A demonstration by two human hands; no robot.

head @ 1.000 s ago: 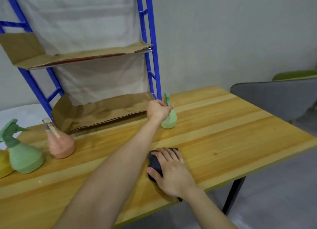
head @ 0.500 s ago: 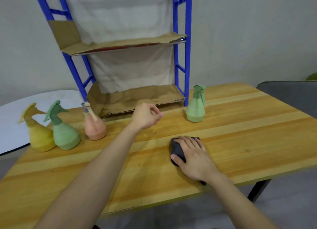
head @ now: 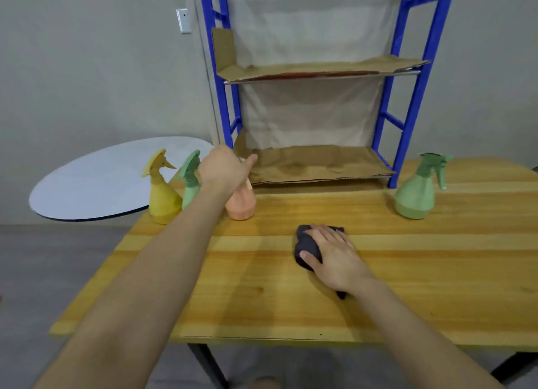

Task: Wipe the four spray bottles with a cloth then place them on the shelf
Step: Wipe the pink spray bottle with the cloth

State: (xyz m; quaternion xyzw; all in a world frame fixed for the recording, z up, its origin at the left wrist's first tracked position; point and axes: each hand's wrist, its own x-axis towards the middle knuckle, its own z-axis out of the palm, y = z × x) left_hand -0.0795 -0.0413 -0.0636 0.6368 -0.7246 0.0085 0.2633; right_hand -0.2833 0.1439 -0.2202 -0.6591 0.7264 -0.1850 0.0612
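Four spray bottles stand on the wooden table [head: 291, 307]. A yellow bottle [head: 163, 199], a light green bottle [head: 190, 184] and an orange bottle [head: 241, 206] cluster at the left; a second green bottle [head: 414, 196] stands apart at the right, beside the shelf's blue post. My left hand [head: 224, 170] sits over the orange bottle's head and hides it, thumb sticking out to the right; the grip itself is hidden. My right hand [head: 334, 254] lies on a dark cloth [head: 305, 243] on the table, fingers wrapped over it.
A blue-framed shelf [head: 407, 97] stands at the table's back, with a cardboard-lined lower board [head: 320, 164] and upper board [head: 320, 68], both bare. A white round tabletop [head: 102, 179] lies beyond the table's left end. The table's front edge is near me.
My left hand let go of the right green bottle and swung left to the orange bottle's head. My view turned left. The right hand stayed on the cloth.
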